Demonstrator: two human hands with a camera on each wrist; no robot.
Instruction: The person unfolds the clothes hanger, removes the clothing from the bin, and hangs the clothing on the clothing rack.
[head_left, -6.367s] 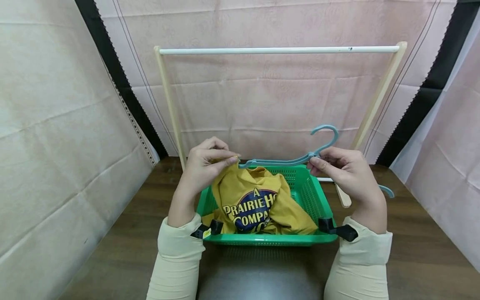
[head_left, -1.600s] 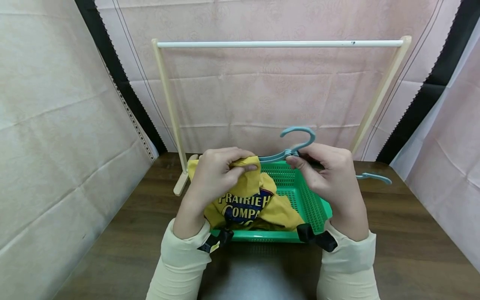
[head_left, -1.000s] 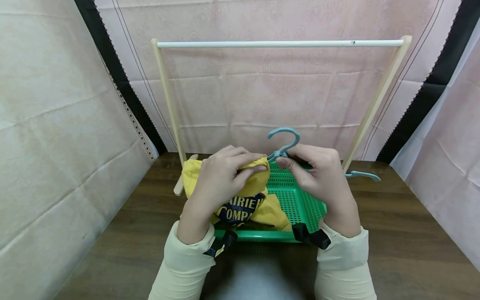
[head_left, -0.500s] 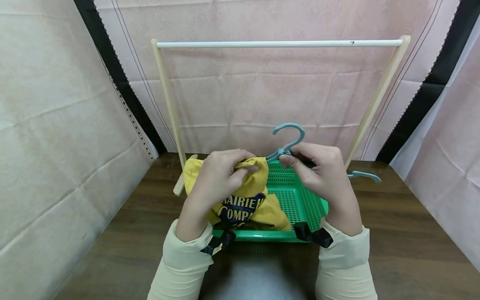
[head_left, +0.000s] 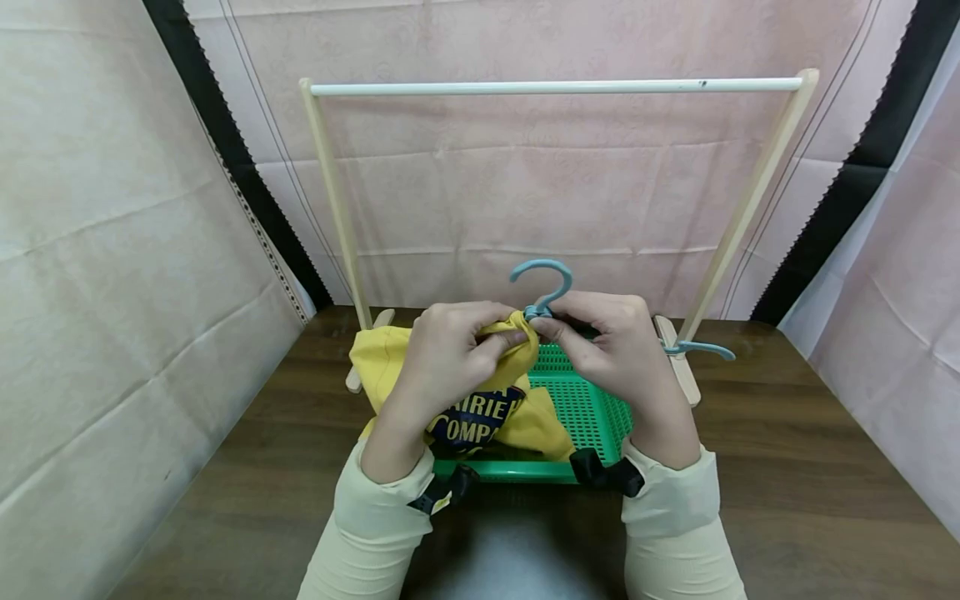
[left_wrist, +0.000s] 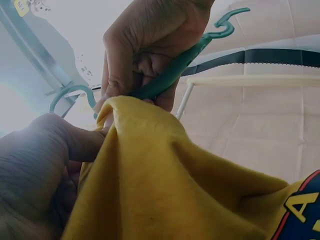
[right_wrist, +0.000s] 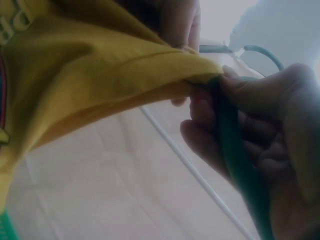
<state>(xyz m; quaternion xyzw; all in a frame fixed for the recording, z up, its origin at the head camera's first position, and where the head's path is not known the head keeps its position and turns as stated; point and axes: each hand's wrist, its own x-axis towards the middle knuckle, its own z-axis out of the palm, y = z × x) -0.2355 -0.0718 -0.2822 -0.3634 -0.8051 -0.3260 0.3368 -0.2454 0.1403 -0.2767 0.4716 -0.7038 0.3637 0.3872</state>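
Observation:
A yellow shirt (head_left: 378, 354) with a dark printed badge is bunched up, its lower part lying in a green basket (head_left: 517, 472). My left hand (head_left: 453, 346) pinches the gathered neck edge between thumb and fingers. Right beside it, my right hand (head_left: 611, 342) grips a blue clothes hanger (head_left: 561, 287) just below its upright hook. The hanger's left arm is hidden inside the shirt; its right arm (right_wrist: 232, 135) runs through my right palm in the right wrist view. In the left wrist view, the shirt cloth (left_wrist: 150, 165) drapes down from the pinched edge, close to the hook.
Behind the basket stands a rack with a white bar (head_left: 555, 87) and pale wooden legs (head_left: 333, 192). The rack's right foot (head_left: 678, 367) rests on the brown wooden table (head_left: 795, 467). Pale cloth walls (head_left: 135, 250) close in the back and sides.
Over the frames, the hanger's left arm has gone into the shirt's neck. The right hand and hook have moved left, up to the left hand, which has gathered more cloth.

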